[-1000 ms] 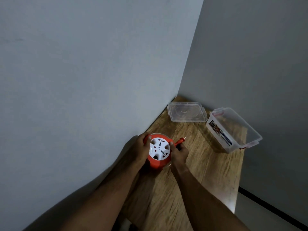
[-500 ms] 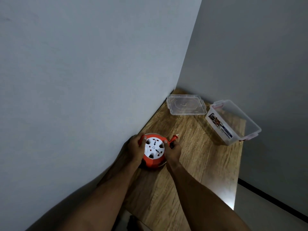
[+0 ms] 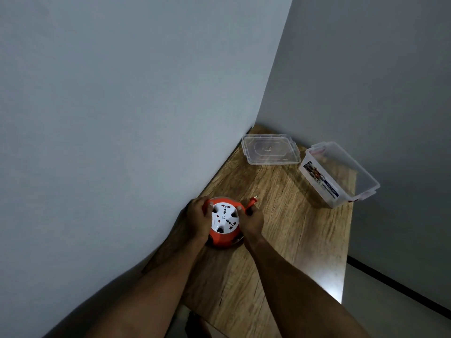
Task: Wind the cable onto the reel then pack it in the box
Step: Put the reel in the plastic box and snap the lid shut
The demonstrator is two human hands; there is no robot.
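Observation:
An orange cable reel point(image 3: 223, 236) with a white socket face point(image 3: 224, 218) sits on the wooden table point(image 3: 288, 235) close to the left wall. My left hand point(image 3: 197, 219) grips its left side. My right hand point(image 3: 252, 220) grips its right side, beside the orange plug point(image 3: 252, 202) that sticks out toward the far right. The wound cable itself is hidden by the reel and my hands. A clear plastic box point(image 3: 339, 174) with a printed label stands open at the table's far right.
The box's clear lid point(image 3: 269, 149) lies flat in the far corner of the table, left of the box. Grey walls close in on the left and at the back. The table's right edge drops to a pale floor point(image 3: 380, 311).
Both hands and the reel sit slightly lower and further left in the view than a second ago. The plug end lies closer to the reel than before.

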